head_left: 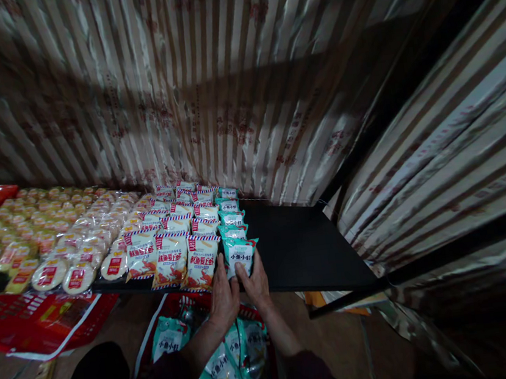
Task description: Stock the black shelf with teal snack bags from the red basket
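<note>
Head view: teal packet (241, 253), long axis roughly upright, printed front outward.

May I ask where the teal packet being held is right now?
In the head view, just left of centre, the teal packet is between the left hand and right hand, in front of the teal row on the black shelf.

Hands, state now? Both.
Left hand: at the left edge of the front teal packet; grip can't be told.
Right hand: closed on that packet's right side.
</note>
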The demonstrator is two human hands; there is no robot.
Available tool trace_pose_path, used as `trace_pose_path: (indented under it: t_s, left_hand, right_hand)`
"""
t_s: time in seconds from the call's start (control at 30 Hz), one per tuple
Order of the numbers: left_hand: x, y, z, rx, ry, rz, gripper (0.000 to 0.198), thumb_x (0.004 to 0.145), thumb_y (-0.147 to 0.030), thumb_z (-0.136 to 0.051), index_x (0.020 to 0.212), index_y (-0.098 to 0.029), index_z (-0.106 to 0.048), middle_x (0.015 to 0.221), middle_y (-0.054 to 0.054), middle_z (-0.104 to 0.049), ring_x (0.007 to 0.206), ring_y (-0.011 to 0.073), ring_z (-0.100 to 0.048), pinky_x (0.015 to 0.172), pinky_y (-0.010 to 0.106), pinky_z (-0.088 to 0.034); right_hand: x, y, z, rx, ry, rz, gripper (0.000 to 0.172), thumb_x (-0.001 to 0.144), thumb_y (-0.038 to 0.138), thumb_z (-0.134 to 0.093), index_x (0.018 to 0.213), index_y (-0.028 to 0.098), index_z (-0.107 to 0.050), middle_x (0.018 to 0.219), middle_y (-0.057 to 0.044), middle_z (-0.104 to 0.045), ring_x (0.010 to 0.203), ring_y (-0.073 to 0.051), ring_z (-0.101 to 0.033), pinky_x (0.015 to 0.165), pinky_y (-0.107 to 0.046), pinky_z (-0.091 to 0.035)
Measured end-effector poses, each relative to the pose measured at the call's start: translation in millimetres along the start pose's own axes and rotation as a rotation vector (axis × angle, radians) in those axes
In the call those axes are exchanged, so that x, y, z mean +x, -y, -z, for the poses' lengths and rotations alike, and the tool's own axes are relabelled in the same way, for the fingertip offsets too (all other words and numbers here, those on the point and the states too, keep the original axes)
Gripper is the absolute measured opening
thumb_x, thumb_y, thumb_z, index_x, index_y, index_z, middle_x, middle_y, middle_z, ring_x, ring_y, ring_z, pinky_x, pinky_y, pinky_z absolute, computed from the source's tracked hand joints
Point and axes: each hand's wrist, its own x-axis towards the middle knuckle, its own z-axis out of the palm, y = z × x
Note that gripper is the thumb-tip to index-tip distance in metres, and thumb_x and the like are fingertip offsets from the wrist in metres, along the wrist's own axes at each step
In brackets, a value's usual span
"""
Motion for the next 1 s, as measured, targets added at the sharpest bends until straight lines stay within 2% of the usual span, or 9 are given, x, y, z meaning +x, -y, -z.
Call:
trace_pose_path:
  t_s: [0.27,0.47,0.63,0.9,1.0]
  left_hand:
    - [-11.1,-4.4,-5.1,0.084,-0.004,-0.089,0.057,0.089,-0.017,-0.031,0.144,-0.007,-0.020,0.153,0.016,-0.018,0.142,0.0208,-0.013,0.116,0.042,-0.021]
    - [-4.9,-0.3,-10.3,0.069,0.034,-0.050,0.056,0.090,-0.018,-0.029,0.144,-0.008,-0.020,0.153,0.017,-0.019,0.141,0.0220,-0.017,0.114,0.042,-0.025]
    - [-1.1,0.3,-10.8,0.072,0.010,-0.044,0.055,0.090,-0.019,-0.030,0.143,-0.009,-0.023,0.151,0.018,-0.023,0.140,0.0231,-0.021,0.114,0.044,-0.026]
    - [-11.9,1.5,-9.7,0.074,0.000,-0.088,0.060,0.086,-0.014,-0.034,0.144,-0.008,-0.020,0.153,0.018,-0.015,0.142,0.0235,-0.013,0.115,0.046,-0.021]
    - [-11.6,0.8,-9.5,0.088,0.018,-0.082,0.061,0.085,-0.012,-0.034,0.144,-0.007,-0.021,0.153,0.019,-0.015,0.142,0.0234,-0.012,0.115,0.046,-0.021]
  right_hand:
    - [-2.7,-3.0,1.6,0.018,0.027,-0.087,0.084,0.075,0.057,-0.054,0.143,0.015,-0.029,0.131,-0.015,-0.054,0.115,-0.028,-0.056,0.090,-0.040,-0.047]
    - [-3.4,3.6,0.8,0.032,0.079,-0.124,0.078,0.077,0.058,-0.051,0.139,0.013,-0.034,0.125,-0.015,-0.058,0.110,-0.028,-0.059,0.088,-0.039,-0.048]
    - [-4.0,5.0,-4.1,0.004,0.013,-0.083,0.075,0.078,0.059,-0.050,0.137,0.014,-0.037,0.125,-0.015,-0.057,0.112,-0.027,-0.057,0.091,-0.041,-0.047]
    - [-1.3,4.5,-6.2,-0.021,0.009,-0.074,0.077,0.077,0.057,-0.052,0.139,0.015,-0.033,0.125,-0.014,-0.058,0.110,-0.027,-0.058,0.089,-0.040,-0.047]
    - [-0.5,5.1,-5.6,-0.014,0.029,-0.085,0.075,0.078,0.057,-0.051,0.138,0.015,-0.035,0.127,-0.015,-0.055,0.113,-0.027,-0.055,0.093,-0.042,-0.045]
